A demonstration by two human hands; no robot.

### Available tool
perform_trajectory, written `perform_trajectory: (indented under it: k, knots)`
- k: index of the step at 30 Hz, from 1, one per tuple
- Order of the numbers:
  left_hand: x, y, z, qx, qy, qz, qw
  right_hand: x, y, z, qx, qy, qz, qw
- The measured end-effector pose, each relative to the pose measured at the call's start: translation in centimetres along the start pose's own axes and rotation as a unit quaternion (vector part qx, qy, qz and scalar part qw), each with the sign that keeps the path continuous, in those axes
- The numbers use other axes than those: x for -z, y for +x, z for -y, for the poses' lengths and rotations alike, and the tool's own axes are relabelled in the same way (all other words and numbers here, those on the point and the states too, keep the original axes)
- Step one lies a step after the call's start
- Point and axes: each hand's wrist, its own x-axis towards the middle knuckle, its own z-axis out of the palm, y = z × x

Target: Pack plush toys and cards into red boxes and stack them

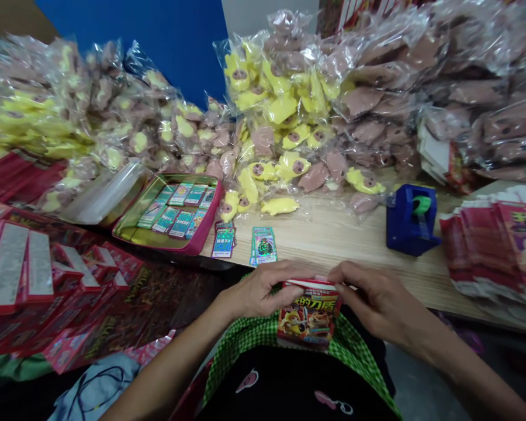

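A small red printed box point(309, 321) with yellow lettering and cartoon figures is held upright in front of my apron at the table's near edge. My left hand point(267, 287) grips its upper left side, thumb on the front face. At the top right corner, my right hand point(363, 295) pinches the white-edged top flap between thumb and fingers. What is inside the box is hidden. Just beyond my hands lie two small stacks of cards: shiny blue cards point(223, 241) on the left and green-bordered cards point(263, 245) closer to my left hand.
A pink-rimmed tin point(208, 231) of card stacks stands left, beside clear plastic sleeves point(107, 193). Bagged yellow and brown toys point(284, 105) pile along the back. A blue tape dispenser point(411, 221) and flat red packages point(477, 245) sit right; red boxes point(39, 275) heap at left.
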Motion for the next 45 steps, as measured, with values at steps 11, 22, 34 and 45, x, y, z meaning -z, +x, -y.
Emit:
perform_trajectory:
  k: [11, 22, 34, 45]
  knots:
    - [-1.7, -0.1, -0.5, 0.006, -0.025, -0.127, 0.992, -2.3, -1.9, -0.3, 0.056, 0.085, -0.090, 0.991]
    - [1.9, 9.2, -0.3, -0.207, 0.188, -0.280, 0.919, 7.2, 0.5, -8.7, -0.366, 0.143, -0.429, 0.813]
    - [1.1, 8.3, -1.0, -0.225, 0.304, -0.234, 0.896, 4.3, -0.8, -9.6, -0.288, 0.135, -0.484, 0.815]
    - [1.0, 8.2, -1.1, -0.217, 0.320, -0.232, 0.893, 1.1, 0.0, 1.7, -0.072, 0.249, -0.346, 0.902]
